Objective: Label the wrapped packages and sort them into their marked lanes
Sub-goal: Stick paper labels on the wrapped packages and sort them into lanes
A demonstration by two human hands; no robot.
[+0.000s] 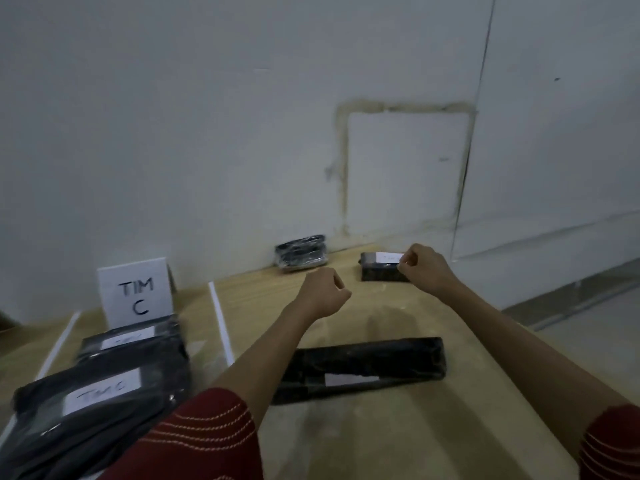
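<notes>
The fingers [404,267] of my right hand [428,269] are curled and pinch the right end of the white label [388,257] on top of a small package [379,274]; its long axis runs left to right, near the far edge of the table [398,431]; my left hand [323,293] hovers just left of it, curled narrow on nothing I can see. I count five black wrapped packages; four carry white labels. The long package [363,358] lies nearest me, between my forearms, its axis across the table with the right end a little farther off; the bare package [300,254] sits against the wall, also crosswise. Two more, a far lane package [135,344] and a near lane package [100,400], lie one behind the other before one sign [136,294] reading TIM C; two white strips [221,323] border that lane.
</notes>
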